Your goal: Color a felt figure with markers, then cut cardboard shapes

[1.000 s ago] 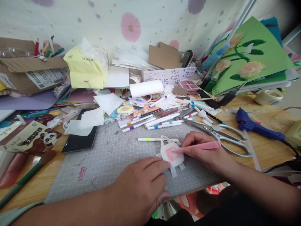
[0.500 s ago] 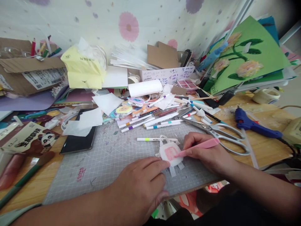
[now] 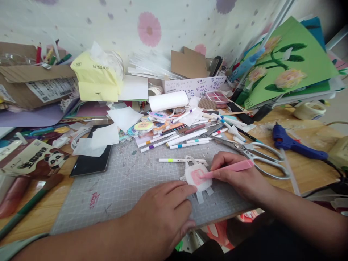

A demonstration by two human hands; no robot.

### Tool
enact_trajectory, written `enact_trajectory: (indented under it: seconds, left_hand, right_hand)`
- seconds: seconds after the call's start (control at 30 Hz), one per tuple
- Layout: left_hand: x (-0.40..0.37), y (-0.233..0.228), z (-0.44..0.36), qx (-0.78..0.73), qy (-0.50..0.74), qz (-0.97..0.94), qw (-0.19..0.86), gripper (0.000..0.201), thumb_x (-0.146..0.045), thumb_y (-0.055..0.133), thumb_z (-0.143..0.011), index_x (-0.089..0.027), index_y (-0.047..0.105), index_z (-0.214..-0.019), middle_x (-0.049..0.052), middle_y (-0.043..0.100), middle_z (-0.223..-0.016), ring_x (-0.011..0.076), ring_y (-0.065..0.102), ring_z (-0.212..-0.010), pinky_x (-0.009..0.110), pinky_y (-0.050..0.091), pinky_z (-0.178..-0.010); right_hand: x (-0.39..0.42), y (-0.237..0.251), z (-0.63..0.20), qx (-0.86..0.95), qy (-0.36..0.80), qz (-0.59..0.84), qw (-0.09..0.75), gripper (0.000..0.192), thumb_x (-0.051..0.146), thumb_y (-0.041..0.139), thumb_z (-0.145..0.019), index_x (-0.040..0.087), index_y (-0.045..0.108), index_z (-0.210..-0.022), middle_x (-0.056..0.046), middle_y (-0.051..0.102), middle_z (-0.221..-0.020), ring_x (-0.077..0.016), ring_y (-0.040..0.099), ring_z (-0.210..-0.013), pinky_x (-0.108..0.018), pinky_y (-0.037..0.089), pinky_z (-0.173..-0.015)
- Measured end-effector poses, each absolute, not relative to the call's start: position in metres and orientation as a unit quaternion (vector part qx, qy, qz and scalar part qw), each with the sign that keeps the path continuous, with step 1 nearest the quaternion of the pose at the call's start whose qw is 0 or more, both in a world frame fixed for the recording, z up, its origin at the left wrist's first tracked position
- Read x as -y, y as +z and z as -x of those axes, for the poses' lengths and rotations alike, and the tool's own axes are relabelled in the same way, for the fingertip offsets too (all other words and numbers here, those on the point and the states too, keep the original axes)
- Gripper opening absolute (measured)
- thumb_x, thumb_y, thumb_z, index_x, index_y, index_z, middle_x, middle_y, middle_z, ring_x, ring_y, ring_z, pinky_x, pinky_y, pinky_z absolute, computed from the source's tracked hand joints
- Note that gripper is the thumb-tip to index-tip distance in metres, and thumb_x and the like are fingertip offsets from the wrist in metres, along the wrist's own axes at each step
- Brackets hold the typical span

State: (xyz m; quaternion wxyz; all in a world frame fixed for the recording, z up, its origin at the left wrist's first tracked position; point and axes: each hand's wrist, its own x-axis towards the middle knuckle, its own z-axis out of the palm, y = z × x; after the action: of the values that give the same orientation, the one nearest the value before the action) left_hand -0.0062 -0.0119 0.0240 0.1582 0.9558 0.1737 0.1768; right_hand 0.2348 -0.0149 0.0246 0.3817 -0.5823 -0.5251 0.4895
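On the grey cutting mat (image 3: 130, 188) lies a small white padded craft piece (image 3: 203, 185), roughly square, with a pink outline coloured on its face. White loops stick up from its top, and two pale strips from its bottom. My right hand (image 3: 233, 174) pinches a pink pen (image 3: 233, 167), whose tip touches the pink area. My left hand (image 3: 171, 206) lies flat on the mat, its index fingertip pressing the piece's lower left edge and the other fingers loosely bent. Just behind the piece is a white marker with a green band (image 3: 170, 160).
Large scissors (image 3: 251, 151) and a blue glue gun (image 3: 296, 143) lie at the right. Several markers and paper scraps are heaped behind the mat. At left are a dark phone-like slab (image 3: 91, 165) and a green-handled brush (image 3: 25, 210).
The pink pen's tip has shifted slightly left and up across the craft piece, and the pink colouring looks a little altered. My left hand stays in place.
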Motion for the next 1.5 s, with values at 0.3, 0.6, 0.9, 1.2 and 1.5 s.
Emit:
enact_trajectory:
  seconds: [0.3,0.6,0.9,1.2,1.5]
  left_hand:
    - [0.013,0.026,0.006,-0.181,0.171,-0.956,0.157,0.014,-0.022,0.051,-0.091,-0.016,0.063,-0.092,0.008,0.064,-0.123,0.023,0.058,-0.112,0.036,0.049,-0.1]
    - [0.012,0.016,0.008,-0.171,0.185,-0.955,0.158,0.014,-0.023,0.049,-0.091,-0.016,0.061,-0.094,0.009,0.062,-0.125,0.0233,0.056,-0.115,0.037,0.047,-0.103]
    - [0.013,0.023,0.007,-0.182,0.175,-0.955,0.155,0.011,-0.021,0.052,-0.089,-0.017,0.062,-0.092,0.008,0.064,-0.123,0.0226,0.058,-0.113,0.036,0.048,-0.102]
    - [0.012,0.021,0.008,-0.179,0.182,-0.954,0.159,0.012,-0.022,0.052,-0.09,-0.017,0.063,-0.093,0.008,0.064,-0.123,0.023,0.058,-0.113,0.037,0.049,-0.101]
    - [0.013,0.017,0.009,-0.173,0.187,-0.953,0.164,0.014,-0.023,0.05,-0.091,-0.016,0.061,-0.094,0.007,0.062,-0.125,0.0228,0.055,-0.115,0.037,0.046,-0.103]
  right_hand:
    - [0.014,0.03,-0.23,0.541,0.46,0.593,0.378,0.013,0.028,0.07,-0.067,0.021,0.062,-0.062,0.002,0.058,-0.061,-0.014,0.049,-0.057,-0.026,0.036,-0.052]
    - [0.014,0.024,-0.232,0.532,0.453,0.591,0.404,0.011,0.025,0.071,-0.069,0.02,0.062,-0.063,0.003,0.059,-0.062,-0.0135,0.05,-0.058,-0.026,0.037,-0.053]
    - [0.013,0.02,-0.233,0.507,0.465,0.58,0.437,0.015,0.028,0.072,-0.068,0.021,0.061,-0.062,0.003,0.059,-0.062,-0.0142,0.051,-0.059,-0.026,0.038,-0.053]
    - [0.013,0.019,-0.235,0.519,0.464,0.579,0.425,0.012,0.027,0.071,-0.07,0.021,0.063,-0.065,0.002,0.06,-0.064,-0.0141,0.051,-0.06,-0.026,0.037,-0.054]
    - [0.012,0.018,-0.235,0.514,0.466,0.578,0.43,0.012,0.025,0.072,-0.071,0.021,0.063,-0.064,0.002,0.06,-0.063,-0.0145,0.051,-0.06,-0.027,0.037,-0.055]
